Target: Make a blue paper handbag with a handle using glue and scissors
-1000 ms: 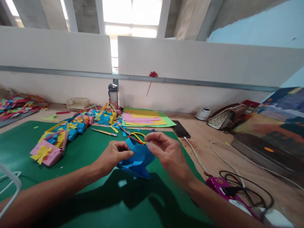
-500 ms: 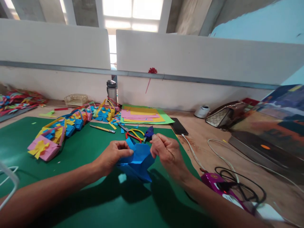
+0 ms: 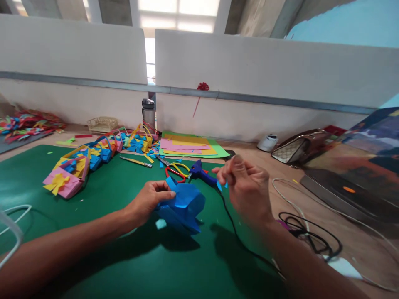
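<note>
My left hand [image 3: 149, 203] pinches a folded blue paper basket [image 3: 183, 203] between thumb and fingers, by a strip at its left edge. The basket tilts over the mat, its walls partly folded and its right side free. My right hand [image 3: 247, 191] hovers right of the basket, fingers loosely half-curled and the thumb raised apart from them. I see nothing held in it. Just left of its fingertips lies a blue glue gun [image 3: 202, 172], its cord running toward me. Scissors [image 3: 177, 170] with red and yellow handles lie beside the gun's nozzle.
Finished paper baskets [image 3: 67, 178] line the left of the green mat [image 3: 124, 265]. A yellow cutter knife [image 3: 135, 161], coloured paper sheets [image 3: 187, 146] and a bottle [image 3: 148, 114] are farther back. Black cable [image 3: 327, 249] loops at right, near a brown bag [image 3: 299, 147].
My right hand has let go of the basket's right edge and moved right, uncovering the glue gun and its cord. My left hand still holds the basket. The view has tipped slightly downward.
</note>
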The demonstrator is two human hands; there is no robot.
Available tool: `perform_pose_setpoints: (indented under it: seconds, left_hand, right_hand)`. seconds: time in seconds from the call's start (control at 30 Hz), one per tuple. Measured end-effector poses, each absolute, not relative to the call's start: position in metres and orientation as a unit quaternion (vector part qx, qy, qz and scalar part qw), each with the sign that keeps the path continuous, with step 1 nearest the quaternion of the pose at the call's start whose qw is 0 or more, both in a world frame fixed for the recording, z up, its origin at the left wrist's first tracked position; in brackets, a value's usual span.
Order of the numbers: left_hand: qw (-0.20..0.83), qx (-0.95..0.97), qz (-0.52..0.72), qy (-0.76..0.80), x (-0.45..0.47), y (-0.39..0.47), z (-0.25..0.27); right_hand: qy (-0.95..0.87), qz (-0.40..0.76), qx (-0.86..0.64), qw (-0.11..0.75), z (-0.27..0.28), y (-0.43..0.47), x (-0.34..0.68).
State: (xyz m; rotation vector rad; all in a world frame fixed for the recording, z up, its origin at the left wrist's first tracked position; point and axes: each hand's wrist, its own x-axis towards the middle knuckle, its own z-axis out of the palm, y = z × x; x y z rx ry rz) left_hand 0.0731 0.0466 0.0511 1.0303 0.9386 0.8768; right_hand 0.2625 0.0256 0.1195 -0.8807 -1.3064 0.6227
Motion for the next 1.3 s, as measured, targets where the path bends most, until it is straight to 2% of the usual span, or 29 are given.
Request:
perform_pose_setpoints:
  seconds: [0.13, 0.2, 0.33, 0.4, 0.47, 0.53, 0.7, 0.87, 1.07, 1.3]
  left_hand:
    - [0.667, 0.470, 0.401, 0.416, 0.074, 0.048, 0.046]
    - [0.664, 0.477, 0.403, 0.412, 0.076, 0.049, 0.044]
    - [0.659, 0.497, 0.404, 0.393, 0.081, 0.050, 0.046]
    - [0.652, 0.517, 0.401, 0.383, 0.082, 0.051, 0.049]
    - [0.646, 0.533, 0.396, 0.377, 0.082, 0.052, 0.052]
    - [0.637, 0.546, 0.395, 0.375, 0.081, 0.053, 0.053]
    - [0.604, 0.581, 0.402, 0.369, 0.078, 0.054, 0.050]
    - [0.581, 0.602, 0.417, 0.357, 0.078, 0.051, 0.051]
    - [0.577, 0.616, 0.409, 0.348, 0.079, 0.049, 0.061]
    - [0.543, 0.650, 0.414, 0.335, 0.080, 0.047, 0.063]
  right_hand:
    - [-0.535, 0.119, -0.347, 0.761, 0.137, 0.032, 0.277]
    - [-0.561, 0.064, -0.375, 0.735, 0.138, 0.033, 0.282]
    - [-0.678, 0.166, -0.505, 0.507, 0.114, 0.039, 0.278]
    - [-0.688, 0.195, -0.515, 0.473, 0.099, 0.042, 0.270]
    - [-0.675, 0.234, -0.485, 0.504, 0.091, 0.043, 0.262]
    - [-0.675, 0.256, -0.480, 0.498, 0.088, 0.040, 0.255]
    - [-0.732, 0.250, -0.521, 0.360, 0.087, 0.027, 0.244]
    - [-0.743, 0.215, -0.530, 0.347, 0.088, 0.024, 0.243]
    - [-0.711, 0.282, -0.519, 0.382, 0.103, 0.024, 0.250]
    - [-0.753, 0.218, -0.521, 0.339, 0.098, 0.020, 0.247]
